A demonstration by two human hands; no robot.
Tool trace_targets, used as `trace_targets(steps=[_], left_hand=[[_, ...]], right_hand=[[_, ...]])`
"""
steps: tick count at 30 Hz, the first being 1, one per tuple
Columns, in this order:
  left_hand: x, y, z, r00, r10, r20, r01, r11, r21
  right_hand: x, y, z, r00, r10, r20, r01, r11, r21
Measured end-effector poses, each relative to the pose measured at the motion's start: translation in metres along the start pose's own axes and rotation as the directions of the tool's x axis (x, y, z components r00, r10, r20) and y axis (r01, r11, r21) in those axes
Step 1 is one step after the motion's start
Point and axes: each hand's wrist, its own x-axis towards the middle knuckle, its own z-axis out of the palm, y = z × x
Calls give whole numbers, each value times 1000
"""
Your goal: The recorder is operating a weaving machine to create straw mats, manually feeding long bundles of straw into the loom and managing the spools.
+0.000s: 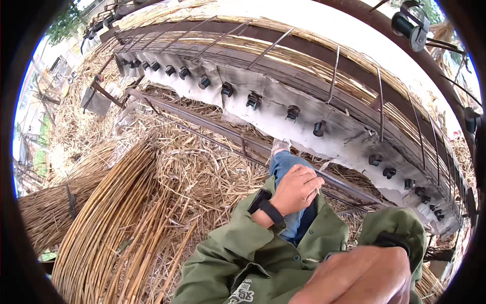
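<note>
My left hand [297,190] rests over my jeans-clad leg [288,164], with its fingers curled inward. Whether anything lies inside those fingers is hidden. A black watch [263,202] is strapped to that wrist. My right hand [357,278] is raised close at the lower edge, large and smeared, and its fingers cannot be made out. In front of me runs a long rack with a layer of reeds [304,60] on top. Along its pale sheet-covered side [344,139] sit several dark spools [254,100] in a row. A metal rail [202,117] passes low before it.
Bundled reeds [101,218] lie to the left, over loose straw [187,167] that spreads across the ground. Thin metal rods [380,104] stick out along the rack. A dark beam [425,55] with a larger spool [403,25] arches across the upper right.
</note>
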Motion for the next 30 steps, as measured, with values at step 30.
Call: trace_targets(steps=[30], left_hand=[[-371, 113, -566, -87, -43, -995, 625, 775, -88]], right_hand=[[31, 39, -316, 850, -448, -276, -427, -280, -860]])
